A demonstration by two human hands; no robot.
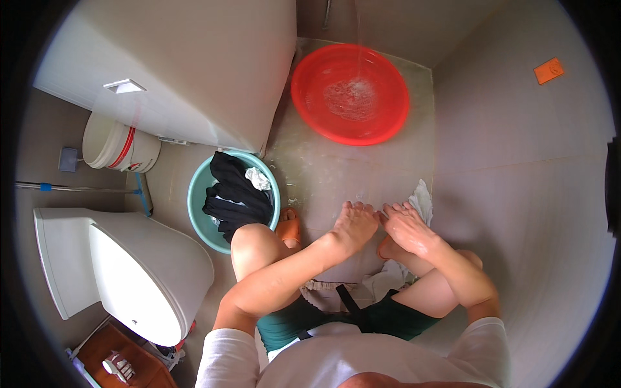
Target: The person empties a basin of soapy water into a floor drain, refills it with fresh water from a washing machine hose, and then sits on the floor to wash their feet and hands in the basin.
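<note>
My left hand [356, 224] and my right hand [406, 228] hang palm down above the floor between my knees, their inner fingers almost touching. I see nothing in either hand; their fingers are a little apart, and the palms are hidden. Wet skin shines on the right hand and wrist. A white cloth [423, 200] shows just beyond the right hand, near the wall. More pale cloth [388, 279] lies lower down by my right foot. Ahead, water falls in a thin stream into a red plastic basin [310, 114], foaming in its middle.
A turquoise tub [196, 218] beside my left knee holds black clothing [237, 194] and a crumpled white piece [258, 178]. Farther left are a white bucket [114, 145], a squeegee [141, 194] and a toilet [160, 271]. A tall white appliance [194, 72] stands behind the tub. Tiled wall [509, 194] closes the right.
</note>
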